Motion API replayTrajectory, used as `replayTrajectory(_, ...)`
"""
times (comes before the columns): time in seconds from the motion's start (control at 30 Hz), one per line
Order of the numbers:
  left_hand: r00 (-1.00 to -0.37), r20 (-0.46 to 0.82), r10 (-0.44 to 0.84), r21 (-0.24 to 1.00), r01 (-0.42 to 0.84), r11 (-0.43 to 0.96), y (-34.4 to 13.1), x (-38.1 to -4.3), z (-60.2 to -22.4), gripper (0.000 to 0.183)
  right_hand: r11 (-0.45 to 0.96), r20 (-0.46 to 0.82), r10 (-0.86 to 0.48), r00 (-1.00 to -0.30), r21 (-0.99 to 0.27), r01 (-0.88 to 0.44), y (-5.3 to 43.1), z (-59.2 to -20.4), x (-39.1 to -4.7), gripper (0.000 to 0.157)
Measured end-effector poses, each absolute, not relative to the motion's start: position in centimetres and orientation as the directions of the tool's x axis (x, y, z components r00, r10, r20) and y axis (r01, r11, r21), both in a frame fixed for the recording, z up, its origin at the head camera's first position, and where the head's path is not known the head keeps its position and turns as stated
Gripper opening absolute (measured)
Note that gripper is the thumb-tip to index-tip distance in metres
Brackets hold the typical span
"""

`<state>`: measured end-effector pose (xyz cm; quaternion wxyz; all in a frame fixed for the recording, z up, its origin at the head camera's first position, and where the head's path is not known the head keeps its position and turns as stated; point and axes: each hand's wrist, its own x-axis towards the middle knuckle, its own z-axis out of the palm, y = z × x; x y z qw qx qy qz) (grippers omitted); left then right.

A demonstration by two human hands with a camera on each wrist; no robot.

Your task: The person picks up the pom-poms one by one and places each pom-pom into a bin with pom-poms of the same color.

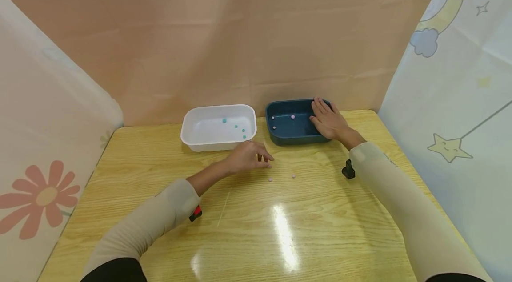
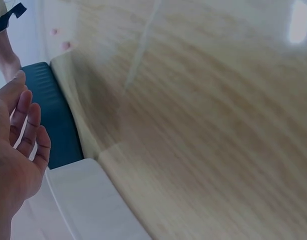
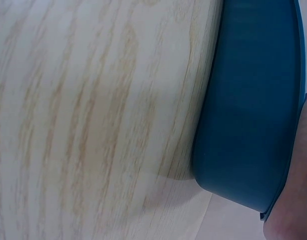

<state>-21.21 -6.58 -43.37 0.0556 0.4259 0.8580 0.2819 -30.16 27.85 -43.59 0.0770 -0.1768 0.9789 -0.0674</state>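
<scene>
My left hand (image 1: 250, 156) hovers over the table just in front of the white tray (image 1: 212, 145), its fingers loosely bent. Nothing shows between the fingers of the left hand (image 2: 16, 150) in the left wrist view. Two small pink balls, a nearer one (image 1: 270, 180) and another (image 1: 293, 176), lie on the wood beside it. My right hand (image 1: 329, 121) lies over the right end of the dark blue tray (image 1: 298, 140), fingers straight. Three pale pink balls, one of them the largest (image 1: 293, 117), sit in the blue tray. Several teal balls (image 1: 224, 121) are scattered in the white one.
Both trays stand side by side at the back of the wooden table (image 1: 248, 237), near a brown backdrop (image 1: 240, 42). Patterned white sheets hang left and right. A black strap piece (image 1: 349, 170) shows by the right sleeve, and a red-and-black one (image 1: 195, 214) by the left.
</scene>
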Motion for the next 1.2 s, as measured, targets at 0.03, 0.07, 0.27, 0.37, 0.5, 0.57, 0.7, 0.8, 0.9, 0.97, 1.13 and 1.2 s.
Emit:
replayTrajectory(0.03,-0.627,0.138,0.766,0.534,0.699,0.476,-6.6,-21.1,-43.5,0.019,0.928,-0.126,-0.357,-0.926,-0.159,-0.336,27.9,-43.6,-30.2,0.066)
replayTrajectory(0.07,-0.624,0.130,0.771,0.536,0.698,0.475,-6.6,-21.1,-43.7,0.018,0.929,-0.126,-0.357,-0.926,-0.156,-0.336,27.9,-43.6,-30.2,0.066)
replayTrajectory(0.27,-0.608,0.079,0.790,0.565,0.680,0.467,-6.6,-20.5,-44.5,0.018,0.929,-0.126,-0.358,-0.925,-0.149,-0.339,27.9,-43.6,-30.2,0.066)
replayTrajectory(0.37,-0.601,0.072,0.796,0.565,0.682,0.465,-6.6,-20.3,-44.9,0.018,0.928,-0.129,-0.362,-0.923,-0.141,-0.344,28.0,-43.6,-30.2,0.067)
replayTrajectory(0.5,-0.595,0.083,0.800,0.557,0.693,0.458,-6.6,-20.3,-45.3,0.019,0.927,-0.129,-0.365,-0.922,-0.138,-0.348,28.0,-43.6,-30.3,0.067)
replayTrajectory(0.57,-0.590,0.083,0.803,0.550,0.699,0.457,-6.6,-20.3,-45.5,0.019,0.927,-0.125,-0.365,-0.923,-0.138,-0.348,28.0,-43.7,-30.3,0.066)
replayTrajectory(0.7,-0.587,0.046,0.809,0.551,0.690,0.470,-6.6,-20.2,-45.8,0.017,0.928,-0.120,-0.364,-0.924,-0.136,-0.347,28.0,-43.7,-30.4,0.066)
replayTrajectory(0.8,-0.587,0.011,0.810,0.560,0.675,0.481,-6.6,-20.1,-45.9,0.014,0.926,-0.118,-0.366,-0.923,-0.143,-0.348,28.0,-43.7,-30.3,0.066)
replayTrajectory(0.9,-0.584,0.000,0.812,0.563,0.671,0.482,-6.7,-20.0,-46.0,0.012,0.925,-0.119,-0.367,-0.923,-0.150,-0.349,28.0,-43.6,-30.2,0.067)
replayTrajectory(0.97,-0.584,0.000,0.811,0.561,0.672,0.484,-6.7,-20.0,-46.1,0.011,0.926,-0.116,-0.366,-0.923,-0.148,-0.348,27.9,-43.7,-30.2,0.067)
replayTrajectory(1.13,-0.588,-0.008,0.809,0.561,0.667,0.490,-6.6,-20.1,-46.4,0.009,0.929,-0.109,-0.359,-0.927,-0.139,-0.344,27.9,-43.8,-30.2,0.066)
replayTrajectory(1.2,-0.587,-0.016,0.810,0.564,0.663,0.492,-6.6,-20.1,-46.5,0.008,0.929,-0.108,-0.358,-0.928,-0.140,-0.342,27.9,-43.9,-30.3,0.066)
